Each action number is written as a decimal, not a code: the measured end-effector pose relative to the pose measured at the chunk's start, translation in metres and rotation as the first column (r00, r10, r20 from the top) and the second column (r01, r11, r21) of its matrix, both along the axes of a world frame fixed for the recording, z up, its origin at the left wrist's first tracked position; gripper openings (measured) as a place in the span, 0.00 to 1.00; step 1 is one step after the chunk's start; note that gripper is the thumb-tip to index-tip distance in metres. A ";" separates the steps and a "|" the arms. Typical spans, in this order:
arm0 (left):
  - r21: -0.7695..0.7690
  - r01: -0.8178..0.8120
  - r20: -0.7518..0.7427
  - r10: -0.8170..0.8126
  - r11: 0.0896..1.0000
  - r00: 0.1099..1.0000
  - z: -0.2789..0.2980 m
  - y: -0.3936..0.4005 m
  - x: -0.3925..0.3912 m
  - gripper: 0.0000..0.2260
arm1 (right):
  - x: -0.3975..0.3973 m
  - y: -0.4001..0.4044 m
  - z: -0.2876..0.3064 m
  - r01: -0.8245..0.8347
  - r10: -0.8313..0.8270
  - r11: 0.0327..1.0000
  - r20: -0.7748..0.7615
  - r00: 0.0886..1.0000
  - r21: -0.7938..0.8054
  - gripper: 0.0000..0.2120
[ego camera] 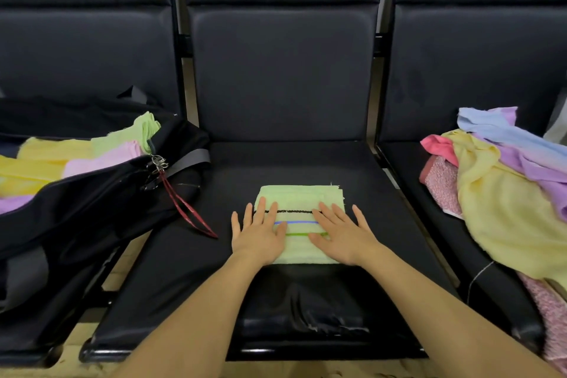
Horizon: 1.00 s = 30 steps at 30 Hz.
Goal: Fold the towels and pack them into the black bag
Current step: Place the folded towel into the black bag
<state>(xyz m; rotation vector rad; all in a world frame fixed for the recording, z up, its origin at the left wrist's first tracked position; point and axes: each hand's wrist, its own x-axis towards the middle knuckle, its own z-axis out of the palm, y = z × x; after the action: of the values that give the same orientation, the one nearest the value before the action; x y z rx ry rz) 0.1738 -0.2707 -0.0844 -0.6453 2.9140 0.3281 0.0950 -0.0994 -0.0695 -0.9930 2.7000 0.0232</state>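
Flat hands on soft, square-folded green towel, glossy seat.

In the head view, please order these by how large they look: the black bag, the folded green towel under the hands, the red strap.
1. black bag
2. folded green towel
3. red strap

The bag is partly out of frame.

Both forearms reach forward, bare. Left hand lies palm down, fingers straight and slightly spread. Right hand likewise flat, fingers splayed, just beside the left.
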 end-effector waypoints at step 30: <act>-0.006 0.292 -0.311 -0.279 0.956 0.908 0.015 -0.016 0.046 0.15 | 0.018 0.025 0.007 -0.067 0.001 0.875 -0.136 0.991 -0.480 0.06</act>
<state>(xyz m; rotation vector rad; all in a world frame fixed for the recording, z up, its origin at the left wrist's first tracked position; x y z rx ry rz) 0.2200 -0.2866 -0.0690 -0.1610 3.2270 0.4903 0.1134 -0.0746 -0.0627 -1.2062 2.8735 -0.6356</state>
